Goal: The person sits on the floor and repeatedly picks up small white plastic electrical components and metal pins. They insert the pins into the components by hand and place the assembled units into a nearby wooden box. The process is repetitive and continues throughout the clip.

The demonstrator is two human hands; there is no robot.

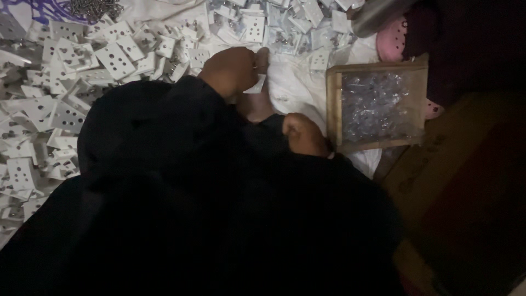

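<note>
My left hand (230,68) is closed around a small white plastic socket plate (255,85), held just above a white cloth (296,87). My right hand (304,134) is a closed fist lower down, next to the near left corner of a wooden tray (332,104) filled with small shiny metal parts (378,104). I cannot tell whether the fist holds anything. Dark sleeves and dark clothing fill the lower half of the view.
Several white socket plates with round holes (66,93) lie heaped at the left and along the top. A pile of metal screws (93,8) sits at the top left. A grey metal cylinder (378,13) and a pink perforated object (392,41) lie at the top right.
</note>
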